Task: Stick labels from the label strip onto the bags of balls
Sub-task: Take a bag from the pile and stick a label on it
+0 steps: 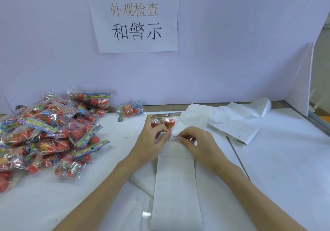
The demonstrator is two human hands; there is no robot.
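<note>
left hand grips a bag of red balls at the table's centre, over the label strip. right hand pinches a warning label beside it. more bags heaped well left.

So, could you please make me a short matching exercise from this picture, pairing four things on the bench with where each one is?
Things:
1. pile of bags
2. paper sign
3. label strip
4. folded sheets

Places:
A. taped to the back wall
B. heaped at the left of the table
C. lying at the right, beyond the right hand
D. running from the near edge up to both hands

Pairs: 1-B, 2-A, 3-D, 4-C
</note>
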